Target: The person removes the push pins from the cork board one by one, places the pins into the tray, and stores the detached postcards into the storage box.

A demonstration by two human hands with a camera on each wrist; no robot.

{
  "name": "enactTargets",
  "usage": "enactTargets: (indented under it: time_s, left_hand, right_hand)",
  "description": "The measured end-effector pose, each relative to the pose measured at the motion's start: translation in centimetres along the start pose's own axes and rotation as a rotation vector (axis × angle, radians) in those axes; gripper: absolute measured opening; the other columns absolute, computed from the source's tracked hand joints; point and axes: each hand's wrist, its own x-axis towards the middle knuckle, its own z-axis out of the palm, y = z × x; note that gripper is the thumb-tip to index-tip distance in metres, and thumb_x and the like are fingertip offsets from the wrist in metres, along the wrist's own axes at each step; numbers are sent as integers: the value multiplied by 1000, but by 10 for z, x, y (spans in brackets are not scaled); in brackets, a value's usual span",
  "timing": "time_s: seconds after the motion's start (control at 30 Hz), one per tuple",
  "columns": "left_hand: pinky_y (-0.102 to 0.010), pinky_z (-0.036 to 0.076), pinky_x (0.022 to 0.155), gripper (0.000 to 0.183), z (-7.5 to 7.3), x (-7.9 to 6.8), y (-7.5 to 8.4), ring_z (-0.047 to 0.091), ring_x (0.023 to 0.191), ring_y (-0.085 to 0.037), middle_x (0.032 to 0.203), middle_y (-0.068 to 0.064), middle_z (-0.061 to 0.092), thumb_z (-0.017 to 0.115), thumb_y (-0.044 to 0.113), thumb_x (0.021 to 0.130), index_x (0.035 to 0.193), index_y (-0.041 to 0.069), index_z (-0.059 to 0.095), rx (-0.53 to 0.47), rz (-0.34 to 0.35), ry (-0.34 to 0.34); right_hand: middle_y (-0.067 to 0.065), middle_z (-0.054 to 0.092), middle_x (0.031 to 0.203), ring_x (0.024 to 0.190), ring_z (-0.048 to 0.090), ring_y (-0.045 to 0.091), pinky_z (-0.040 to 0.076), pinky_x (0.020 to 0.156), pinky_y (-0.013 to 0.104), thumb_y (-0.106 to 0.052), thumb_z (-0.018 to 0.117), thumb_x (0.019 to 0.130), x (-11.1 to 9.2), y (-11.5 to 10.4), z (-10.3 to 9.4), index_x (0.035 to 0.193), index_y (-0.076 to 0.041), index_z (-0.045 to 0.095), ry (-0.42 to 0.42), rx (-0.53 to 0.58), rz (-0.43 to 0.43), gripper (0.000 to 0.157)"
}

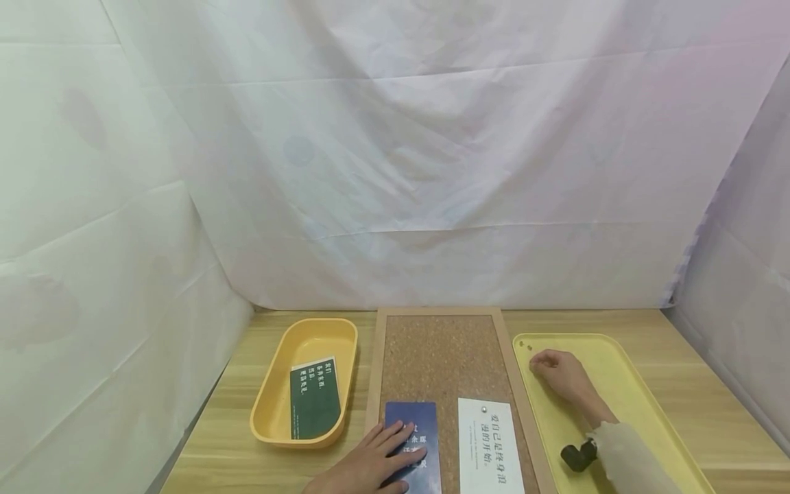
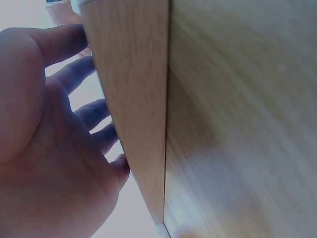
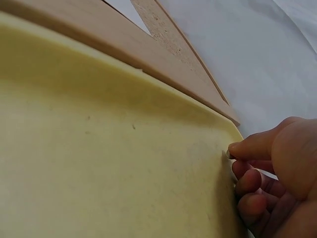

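Spread fingers of my left hand (image 1: 370,458) rest on a dark blue card (image 1: 426,418) with white writing, which lies on a framed cork board (image 1: 441,357). In the left wrist view the same hand (image 2: 59,119) reaches over the board's wooden frame (image 2: 131,94); the card is hidden there. Over the yellow tray (image 1: 617,384), my right hand (image 1: 564,376) pinches a small metallic thumbtack (image 3: 229,154) between thumb and forefinger. To the right of the blue card lies a white card (image 1: 490,453), with a round tack head (image 1: 484,409) near its top.
Two small tacks (image 1: 525,346) lie in the tray's far left corner. Left of the board stands a yellow-orange bin (image 1: 262,405) holding a dark green card (image 1: 315,405). White cloth (image 1: 395,151) hangs behind the wooden table (image 1: 216,412) and at its sides.
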Motion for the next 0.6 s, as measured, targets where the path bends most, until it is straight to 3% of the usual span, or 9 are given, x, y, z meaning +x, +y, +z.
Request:
enactTargets:
  time_s: [0.6]
  left_hand:
    - [-52,18,122,54,0,0,-1,16,153,-21,165,5,21,40,55,102,154,40,32,-6,-4,-1]
  right_hand:
    - [21,69,110,95,64,31,53,74,41,-15,60,96,-2,-3,0,102,-4,72,15,-20,-18,18]
